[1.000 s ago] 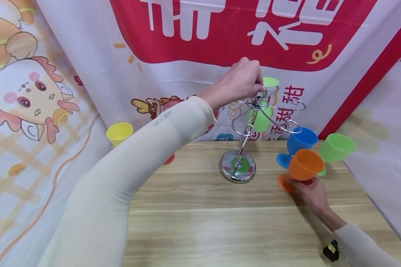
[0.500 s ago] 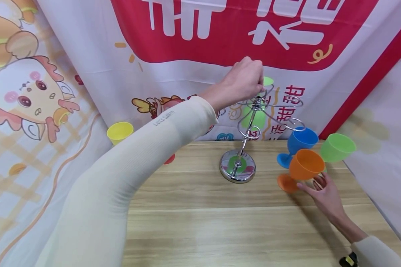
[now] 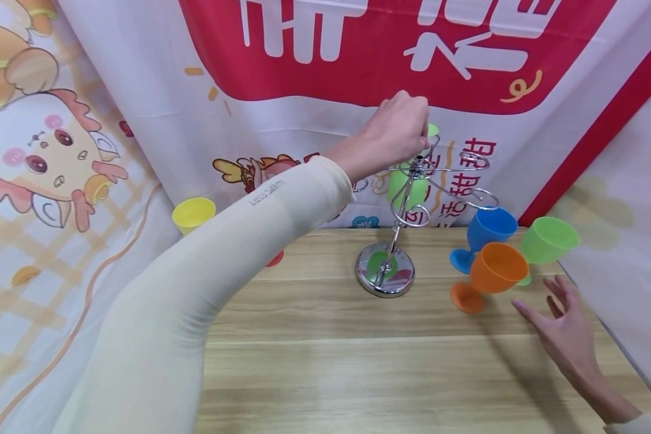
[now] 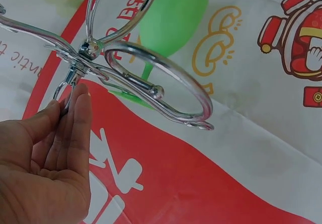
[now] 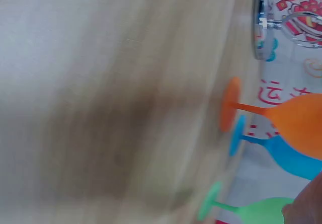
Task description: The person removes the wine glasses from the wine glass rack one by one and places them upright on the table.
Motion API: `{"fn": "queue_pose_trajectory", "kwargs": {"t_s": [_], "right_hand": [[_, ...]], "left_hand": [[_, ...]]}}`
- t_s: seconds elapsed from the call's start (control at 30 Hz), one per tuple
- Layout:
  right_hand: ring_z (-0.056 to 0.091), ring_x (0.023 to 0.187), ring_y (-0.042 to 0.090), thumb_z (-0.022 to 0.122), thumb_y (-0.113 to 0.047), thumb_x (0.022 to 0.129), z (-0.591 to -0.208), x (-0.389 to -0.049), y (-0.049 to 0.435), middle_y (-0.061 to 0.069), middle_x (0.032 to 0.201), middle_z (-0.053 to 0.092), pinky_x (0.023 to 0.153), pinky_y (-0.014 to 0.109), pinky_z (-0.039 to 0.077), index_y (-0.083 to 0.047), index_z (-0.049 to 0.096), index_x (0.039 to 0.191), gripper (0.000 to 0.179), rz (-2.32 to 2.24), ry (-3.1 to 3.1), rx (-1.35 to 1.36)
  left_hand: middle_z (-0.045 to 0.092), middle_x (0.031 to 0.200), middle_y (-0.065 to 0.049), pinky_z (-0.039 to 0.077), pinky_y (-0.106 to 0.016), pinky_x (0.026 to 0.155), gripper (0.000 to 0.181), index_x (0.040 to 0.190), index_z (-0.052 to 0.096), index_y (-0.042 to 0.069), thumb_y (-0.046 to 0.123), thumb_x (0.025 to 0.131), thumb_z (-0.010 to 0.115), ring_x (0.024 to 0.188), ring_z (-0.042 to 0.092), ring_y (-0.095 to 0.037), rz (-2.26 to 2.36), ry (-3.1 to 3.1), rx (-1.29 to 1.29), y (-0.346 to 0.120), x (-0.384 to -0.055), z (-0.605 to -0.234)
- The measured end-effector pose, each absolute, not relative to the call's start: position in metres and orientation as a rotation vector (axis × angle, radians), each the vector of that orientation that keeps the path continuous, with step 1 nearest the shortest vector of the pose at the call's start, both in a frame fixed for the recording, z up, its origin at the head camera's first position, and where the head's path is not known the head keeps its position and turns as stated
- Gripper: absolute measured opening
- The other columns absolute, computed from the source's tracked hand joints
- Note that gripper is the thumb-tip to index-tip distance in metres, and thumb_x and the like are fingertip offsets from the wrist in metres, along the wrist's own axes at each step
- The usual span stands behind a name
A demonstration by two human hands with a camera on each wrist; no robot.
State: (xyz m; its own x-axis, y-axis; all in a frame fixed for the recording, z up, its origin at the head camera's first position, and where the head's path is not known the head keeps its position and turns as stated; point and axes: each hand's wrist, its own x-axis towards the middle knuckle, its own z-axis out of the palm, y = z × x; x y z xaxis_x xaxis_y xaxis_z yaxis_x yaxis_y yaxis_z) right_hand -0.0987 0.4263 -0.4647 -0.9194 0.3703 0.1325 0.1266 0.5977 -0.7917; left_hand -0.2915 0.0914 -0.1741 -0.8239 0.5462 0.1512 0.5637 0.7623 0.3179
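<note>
My left hand (image 3: pixel 398 129) pinches the small loop at the top of a chrome goblet rack (image 3: pixel 385 271), as the left wrist view shows at the fingertips (image 4: pixel 83 100). Curved wire arms spread from the rack's post. A green goblet (image 4: pixel 173 22) hangs upside down from one of them, its bowl below the wire. To the right, an orange goblet (image 3: pixel 499 268) stands upright on the table. My right hand (image 3: pixel 569 328) is beside it, fingers apart and holding nothing. Close behind the orange one stand a blue goblet (image 3: pixel 490 226) and a second green goblet (image 3: pixel 549 241).
At the left, a yellow goblet (image 3: pixel 193 214) shows past my sleeve, and a red base (image 3: pixel 275 259) peeks out from under it. The wooden table (image 3: pixel 325 361) meets printed cloth (image 3: pixel 282 120) at the back and sides.
My right hand has let go of the orange goblet's stem and drawn back to the right, its fingers spreading. The rack's wire arms have turned, carrying the hanging green goblet slightly left.
</note>
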Motion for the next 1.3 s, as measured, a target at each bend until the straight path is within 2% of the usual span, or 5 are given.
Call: {"fn": "queue_pose_trajectory", "kwargs": {"t_s": [0.33,0.5,0.6,0.73,1.3], "right_hand": [[0.03,0.158,0.011,0.069,-0.018,0.102,-0.401,-0.107,0.425,0.0,0.173,0.031,0.109,0.0,0.028,-0.021,0.026,0.169,0.079,1.125,-2.444,-0.174],[0.029,0.158,0.01,0.063,-0.021,0.105,-0.361,-0.123,0.414,0.007,0.172,0.033,0.117,0.005,0.02,-0.018,0.031,0.168,0.071,0.985,-2.485,0.01],[0.025,0.161,0.031,0.059,-0.025,0.105,-0.331,-0.134,0.403,0.014,0.173,0.03,0.131,0.043,0.021,-0.02,0.028,0.169,0.071,0.89,-2.536,0.081],[0.022,0.157,0.053,0.06,-0.029,0.102,-0.295,-0.149,0.384,0.021,0.173,0.026,0.114,0.086,0.015,-0.016,0.025,0.169,0.077,0.785,-2.596,0.158],[0.029,0.154,0.051,0.064,-0.051,0.098,-0.219,-0.198,0.307,0.019,0.173,0.027,0.105,0.086,0.035,-0.021,0.02,0.171,0.09,0.542,-2.942,0.468]], "left_hand": [[0.059,0.066,-0.001,0.047,-0.017,0.058,0.029,0.079,0.067,0.013,0.026,0.105,0.064,0.059,0.059,-0.012,-0.505,-2.88,-0.903,0.093,-0.291,-0.175],[0.059,0.068,-0.001,0.047,-0.017,0.057,0.023,0.085,0.069,0.014,0.025,0.104,0.065,0.06,0.06,-0.012,-0.495,-2.885,-0.889,0.094,-0.29,-0.173],[0.059,0.069,-0.001,0.049,-0.017,0.059,0.019,0.089,0.069,0.014,0.024,0.104,0.064,0.062,0.062,-0.011,-0.493,-2.892,-0.882,0.095,-0.289,-0.173],[0.059,0.07,-0.001,0.05,-0.017,0.062,0.017,0.091,0.069,0.014,0.024,0.104,0.065,0.064,0.062,-0.011,-0.49,-2.896,-0.88,0.096,-0.287,-0.173],[0.058,0.084,-0.002,0.052,-0.017,0.067,0.014,0.112,0.067,0.014,0.025,0.103,0.067,0.075,0.061,-0.011,-0.478,-2.893,-0.881,0.096,-0.282,-0.172]]}}
